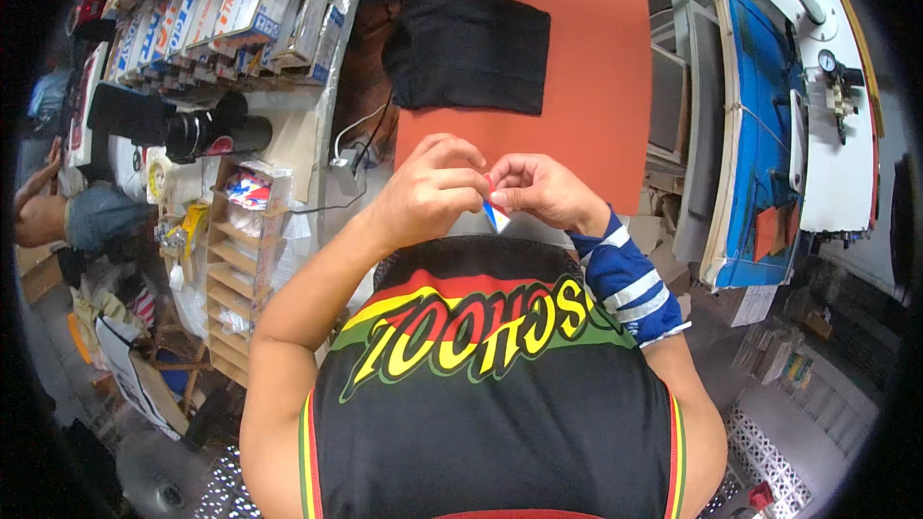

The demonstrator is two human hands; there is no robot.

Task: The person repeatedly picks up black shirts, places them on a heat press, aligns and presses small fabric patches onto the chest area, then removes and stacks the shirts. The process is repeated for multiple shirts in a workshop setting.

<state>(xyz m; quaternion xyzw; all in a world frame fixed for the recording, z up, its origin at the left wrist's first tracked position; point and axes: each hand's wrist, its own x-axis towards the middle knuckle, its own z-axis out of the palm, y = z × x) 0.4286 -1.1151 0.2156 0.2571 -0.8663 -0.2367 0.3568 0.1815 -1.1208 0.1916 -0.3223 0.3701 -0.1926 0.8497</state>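
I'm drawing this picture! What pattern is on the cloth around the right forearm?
The cloth is blue with white stripes, best seen in the head view.

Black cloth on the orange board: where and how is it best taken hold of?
Probably at its near right corner: come from the person's side, thumb on top, fingers slipped underneath. The black cloth lies flattened on the orange board, with two fairly straight edges meeting there. The right hand pinches a small coloured piece, so it isn't free.
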